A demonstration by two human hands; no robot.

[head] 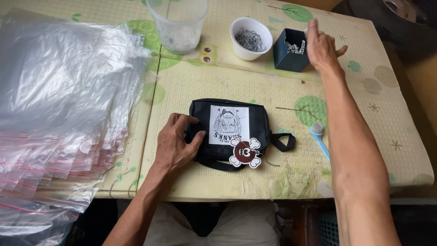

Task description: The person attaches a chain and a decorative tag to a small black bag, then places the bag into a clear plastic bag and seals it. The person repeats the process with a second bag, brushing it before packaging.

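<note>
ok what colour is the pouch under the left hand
Black, with a white printed patch; the pouch shows best in the head view.

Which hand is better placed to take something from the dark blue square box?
The right hand. It hovers beside the dark blue square box at the mat's far side, while the left hand rests on the small black fabric pouch.

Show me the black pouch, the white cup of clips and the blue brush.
black pouch (261, 119): head view, bare fabric.
white cup (248, 53): head view, front wall.
blue brush (321, 143): head view, handle.
</note>
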